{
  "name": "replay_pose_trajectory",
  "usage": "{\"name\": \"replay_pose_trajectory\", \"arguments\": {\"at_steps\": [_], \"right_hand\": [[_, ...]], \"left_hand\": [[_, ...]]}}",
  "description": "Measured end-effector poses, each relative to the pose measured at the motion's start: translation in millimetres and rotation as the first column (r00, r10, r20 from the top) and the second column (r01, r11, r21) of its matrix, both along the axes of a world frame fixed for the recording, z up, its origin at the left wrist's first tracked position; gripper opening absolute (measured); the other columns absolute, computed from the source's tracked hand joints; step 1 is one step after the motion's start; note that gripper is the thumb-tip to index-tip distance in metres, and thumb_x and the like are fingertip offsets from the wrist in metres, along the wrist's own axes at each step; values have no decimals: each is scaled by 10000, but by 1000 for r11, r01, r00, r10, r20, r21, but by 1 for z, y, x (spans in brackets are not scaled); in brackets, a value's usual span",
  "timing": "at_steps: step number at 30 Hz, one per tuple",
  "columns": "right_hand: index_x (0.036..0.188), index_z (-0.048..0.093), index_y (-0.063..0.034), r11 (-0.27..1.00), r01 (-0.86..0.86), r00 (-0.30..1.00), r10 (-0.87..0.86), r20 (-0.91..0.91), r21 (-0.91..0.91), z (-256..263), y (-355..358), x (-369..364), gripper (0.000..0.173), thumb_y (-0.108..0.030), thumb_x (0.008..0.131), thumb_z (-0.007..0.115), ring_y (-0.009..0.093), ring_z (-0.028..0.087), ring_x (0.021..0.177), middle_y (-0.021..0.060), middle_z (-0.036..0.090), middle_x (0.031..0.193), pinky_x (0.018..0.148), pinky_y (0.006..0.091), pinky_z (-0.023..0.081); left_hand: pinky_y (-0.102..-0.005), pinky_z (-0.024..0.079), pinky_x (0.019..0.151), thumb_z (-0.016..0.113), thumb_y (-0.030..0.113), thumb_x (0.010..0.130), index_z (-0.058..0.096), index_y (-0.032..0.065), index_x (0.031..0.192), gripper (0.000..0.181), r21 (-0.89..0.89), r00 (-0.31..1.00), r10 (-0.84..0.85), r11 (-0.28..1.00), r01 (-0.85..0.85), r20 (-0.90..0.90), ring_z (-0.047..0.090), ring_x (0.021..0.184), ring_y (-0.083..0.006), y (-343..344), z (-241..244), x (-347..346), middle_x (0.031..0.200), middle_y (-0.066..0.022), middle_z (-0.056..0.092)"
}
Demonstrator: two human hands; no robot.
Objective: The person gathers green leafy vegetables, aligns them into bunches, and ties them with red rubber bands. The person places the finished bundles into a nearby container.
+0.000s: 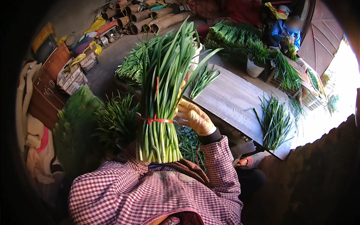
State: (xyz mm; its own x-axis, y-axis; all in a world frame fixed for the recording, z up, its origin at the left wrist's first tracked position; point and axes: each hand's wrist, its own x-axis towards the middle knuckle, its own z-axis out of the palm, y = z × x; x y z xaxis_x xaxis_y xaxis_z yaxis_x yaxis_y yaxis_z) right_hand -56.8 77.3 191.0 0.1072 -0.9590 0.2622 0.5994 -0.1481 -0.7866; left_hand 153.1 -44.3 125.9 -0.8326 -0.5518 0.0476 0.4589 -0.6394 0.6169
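A large bundle of green leafy stalks, likely garlic chives [161, 98], is held up close before me, its leaves pointing away and its pale cut ends towards my chest. A red tie [157, 120] goes around its lower part, and a loose red end lies higher among the leaves. My right hand [195, 116], in a pale yellowish glove, is at the bundle's right side, its fingers partly hidden by the stalks, so its grip cannot be told. My left hand is out of view; the bundle and the sleeve cover that area.
A metal-topped table [233, 98] bears a small bunch [204, 80] and a larger loose pile of stalks [275, 122]. More bundles [76, 121] stand left. Beyond the table are a white bucket [254, 68], heaped greens [234, 36] and a co-worker in blue [277, 32] holding greens.
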Motion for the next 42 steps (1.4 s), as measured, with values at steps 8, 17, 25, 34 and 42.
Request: {"name": "replay_pose_trajectory", "arguments": {"at_steps": [8, 17, 25, 34, 42], "right_hand": [[1209, 394, -24, 993, -36, 984, 55, -172, 113, -23, 15, 14, 439, -136, 815, 553, 120, 541, 708, 56, 575, 814, 660, 226, 448], [948, 592, 31, 993, 109, 789, -59, -612, 44, 41, 65, -35, 187, -88, 828, 514, 105, 534, 576, 68, 597, 688, 534, 238, 436], [1053, 518, -18, 950, 289, 875, -213, -434, 117, -56, 101, -73, 351, -179, 752, 598, 150, 526, 725, 126, 579, 867, 611, 236, 404], [1323, 203, -76, 923, 66, 961, 43, -274, 379, -4, 35, -26, 791, -355, 730, 647, 250, 428, 1102, 158, 424, 1226, 901, 364, 346], [1236, 324, 5, 943, 165, 911, -33, -412, 288, -12, 31, -46, 582, -306, 799, 549, 245, 520, 961, 177, 506, 1091, 787, 314, 414]], "left_hand": [[-399, 388, 862, 392, 427, 850, 428, 40, 1164, 499, -11, 992, 0, 1000, 1, 124, 489, 978, -251, 7, -10, 19, 1106, -105, 501], [-389, 416, 835, 395, 417, 853, 453, 43, 1146, 478, 16, 991, 2, 1000, -4, 132, 514, 946, -242, 1, -15, 26, 1075, -95, 528], [-380, 442, 811, 398, 408, 855, 474, 45, 1129, 461, 89, 983, -53, 994, 70, -175, 537, 917, -234, -38, 0, -24, 1047, -86, 552], [-388, 441, 825, 425, 431, 835, 465, 61, 1157, 492, 167, 866, -65, 972, 168, -496, 536, 950, -240, -57, 21, -77, 1091, -94, 542], [-449, 407, 847, 427, 443, 822, 435, 70, 1188, 522, -164, 743, -220, 975, 149, -633, 516, 984, -271, -35, 108, -22, 1122, -105, 522]]}}
